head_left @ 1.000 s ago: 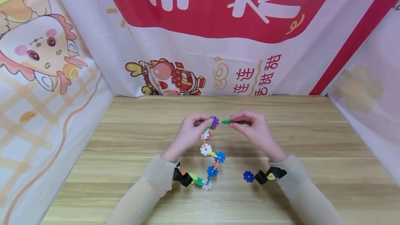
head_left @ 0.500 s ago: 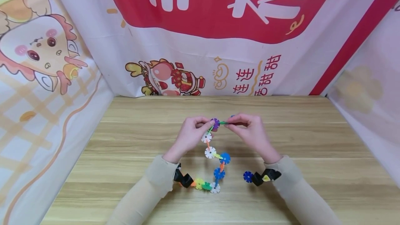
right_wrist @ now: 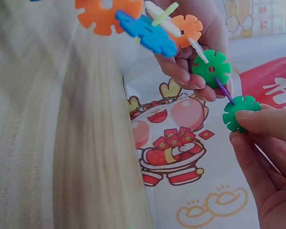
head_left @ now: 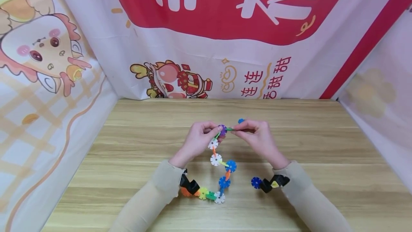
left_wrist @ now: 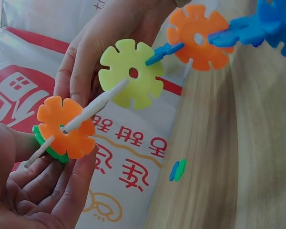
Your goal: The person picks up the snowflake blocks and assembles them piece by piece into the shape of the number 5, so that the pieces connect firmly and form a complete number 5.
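Note:
A chain of notched plastic snowflake discs (head_left: 216,159) hangs from my left hand (head_left: 199,139) and curves down to the table. That hand pinches the chain's upper end at a purple disc (head_left: 223,130). My right hand (head_left: 257,136) pinches a green disc (right_wrist: 240,114) between thumb and fingers. In the right wrist view this green disc meets the edge of the purple disc, which also joins another green disc (right_wrist: 211,69). Orange (left_wrist: 69,126) and yellow discs (left_wrist: 128,90) of the chain show large in the left wrist view.
A loose dark blue disc (head_left: 256,182) lies by the right wrist camera. Another blue disc (head_left: 241,121) sits beyond my right hand, and in the left wrist view small blue and green pieces (left_wrist: 177,170) lie on the wooden table (head_left: 289,207). Printed cloth walls surround it.
My right hand has moved left, bringing the green disc from apart to touching the purple disc. The hanging chain has swung slightly right and lower.

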`<move>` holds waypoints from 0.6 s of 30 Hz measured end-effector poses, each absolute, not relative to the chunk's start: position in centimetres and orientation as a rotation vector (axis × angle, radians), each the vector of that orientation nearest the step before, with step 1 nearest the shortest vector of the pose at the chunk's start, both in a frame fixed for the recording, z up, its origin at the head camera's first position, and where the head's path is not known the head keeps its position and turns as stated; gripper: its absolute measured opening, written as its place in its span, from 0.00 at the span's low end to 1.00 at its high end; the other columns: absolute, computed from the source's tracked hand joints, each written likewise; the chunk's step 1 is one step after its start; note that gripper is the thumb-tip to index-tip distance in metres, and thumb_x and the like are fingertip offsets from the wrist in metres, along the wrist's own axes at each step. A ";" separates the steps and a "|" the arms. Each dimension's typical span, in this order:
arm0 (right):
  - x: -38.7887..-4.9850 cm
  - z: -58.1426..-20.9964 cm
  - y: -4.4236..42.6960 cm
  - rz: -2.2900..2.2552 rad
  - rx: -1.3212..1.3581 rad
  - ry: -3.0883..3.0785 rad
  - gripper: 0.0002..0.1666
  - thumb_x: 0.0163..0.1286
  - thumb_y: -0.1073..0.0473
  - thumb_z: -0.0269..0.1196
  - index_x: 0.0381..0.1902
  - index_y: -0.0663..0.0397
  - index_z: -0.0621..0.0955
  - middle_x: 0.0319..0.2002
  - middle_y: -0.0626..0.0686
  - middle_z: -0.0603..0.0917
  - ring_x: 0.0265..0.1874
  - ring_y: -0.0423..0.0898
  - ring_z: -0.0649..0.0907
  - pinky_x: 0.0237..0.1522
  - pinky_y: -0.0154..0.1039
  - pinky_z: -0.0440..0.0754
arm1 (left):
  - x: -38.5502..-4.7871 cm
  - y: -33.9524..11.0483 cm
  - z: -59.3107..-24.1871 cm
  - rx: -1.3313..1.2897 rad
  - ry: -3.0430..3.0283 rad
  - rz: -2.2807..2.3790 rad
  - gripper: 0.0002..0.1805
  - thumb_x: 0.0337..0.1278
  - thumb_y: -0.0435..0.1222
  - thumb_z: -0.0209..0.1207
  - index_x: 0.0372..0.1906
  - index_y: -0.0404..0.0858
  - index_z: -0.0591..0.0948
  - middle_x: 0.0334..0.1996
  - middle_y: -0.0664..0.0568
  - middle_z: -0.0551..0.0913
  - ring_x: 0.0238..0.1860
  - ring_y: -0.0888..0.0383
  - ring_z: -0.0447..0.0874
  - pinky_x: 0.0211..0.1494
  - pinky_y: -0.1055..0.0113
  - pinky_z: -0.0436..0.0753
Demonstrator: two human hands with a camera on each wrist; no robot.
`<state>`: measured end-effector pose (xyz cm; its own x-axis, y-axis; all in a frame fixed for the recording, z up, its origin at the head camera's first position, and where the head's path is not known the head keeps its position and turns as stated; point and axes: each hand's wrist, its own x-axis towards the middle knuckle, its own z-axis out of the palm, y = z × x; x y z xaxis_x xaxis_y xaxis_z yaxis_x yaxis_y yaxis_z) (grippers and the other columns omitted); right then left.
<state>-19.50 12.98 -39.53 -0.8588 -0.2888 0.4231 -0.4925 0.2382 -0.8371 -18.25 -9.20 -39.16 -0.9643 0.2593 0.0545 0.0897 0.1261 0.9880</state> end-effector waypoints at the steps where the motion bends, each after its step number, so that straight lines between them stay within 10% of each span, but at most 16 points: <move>1: -19.5 -39.6 13.0 1.676 0.737 -2.331 0.06 0.62 0.71 0.73 0.35 0.58 0.90 0.34 0.50 0.89 0.32 0.47 0.88 0.36 0.38 0.88 | -18.3 -9.2 -39.2 0.351 2.243 1.970 0.11 0.75 0.36 0.59 0.41 0.33 0.86 0.34 0.47 0.89 0.35 0.52 0.89 0.42 0.62 0.88; 18: -19.2 -39.3 13.5 1.746 0.692 -2.407 0.08 0.63 0.69 0.73 0.41 0.60 0.89 0.39 0.53 0.89 0.37 0.53 0.88 0.40 0.37 0.87 | -18.3 -9.0 -39.3 0.356 2.189 1.978 0.11 0.75 0.37 0.59 0.43 0.31 0.85 0.36 0.44 0.89 0.36 0.50 0.89 0.43 0.60 0.88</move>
<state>-19.16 13.47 -39.30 -0.8935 -0.3063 0.3285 -0.4074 0.2448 -0.8798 -18.27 -8.99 -39.32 -0.9572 0.2875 0.0343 0.0632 0.0917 0.9938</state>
